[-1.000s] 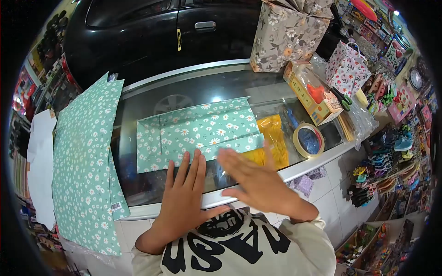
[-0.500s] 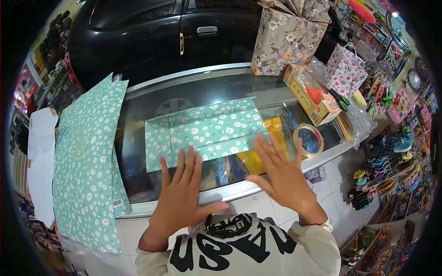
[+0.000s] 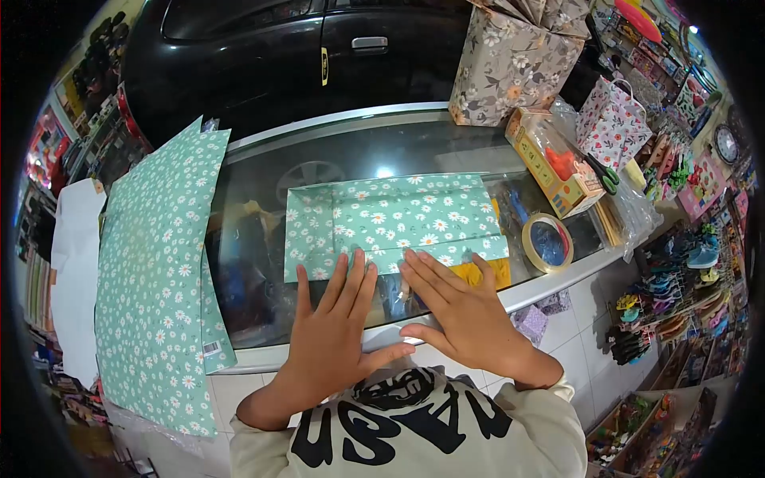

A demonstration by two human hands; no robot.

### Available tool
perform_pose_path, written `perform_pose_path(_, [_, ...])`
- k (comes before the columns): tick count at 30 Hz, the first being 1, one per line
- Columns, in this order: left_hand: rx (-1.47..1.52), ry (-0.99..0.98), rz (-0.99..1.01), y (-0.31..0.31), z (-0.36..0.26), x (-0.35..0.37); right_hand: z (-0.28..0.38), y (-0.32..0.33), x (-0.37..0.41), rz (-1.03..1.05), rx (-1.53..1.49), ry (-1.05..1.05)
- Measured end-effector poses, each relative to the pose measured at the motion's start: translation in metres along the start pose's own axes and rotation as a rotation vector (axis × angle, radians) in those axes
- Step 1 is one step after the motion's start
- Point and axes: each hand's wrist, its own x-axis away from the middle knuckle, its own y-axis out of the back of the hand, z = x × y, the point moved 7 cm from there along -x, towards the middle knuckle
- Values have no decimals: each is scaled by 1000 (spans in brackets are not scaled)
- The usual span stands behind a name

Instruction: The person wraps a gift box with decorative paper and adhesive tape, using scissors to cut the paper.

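Your right hand: back on the daisy paper, spread flat.
Your left hand: spread, pressing the finished fold.
Tape roll: untouched.

A: Item one, before you?
B: Folded sheet on the counter. Loose sheets to your left.
A: To your right?
B: Tape roll; box behind it, gift bag farther back.

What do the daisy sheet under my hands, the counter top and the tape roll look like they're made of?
Daisy sheet: likely matte printed paper, since it lies flat and holds crisp folds. Counter top: glass, glossy; it mirrors a light and is see-through. Tape roll: probably plastic packing tape, given its yellowish, shiny ring.
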Motion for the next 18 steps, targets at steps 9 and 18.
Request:
perform_pose_path(9, [-73, 166, 74, 11, 31, 25, -2, 0, -1, 27, -15, -12])
perform_pose_path(18, [91, 295, -30, 23, 48, 24, -16, 5, -8, 86, -216, 32])
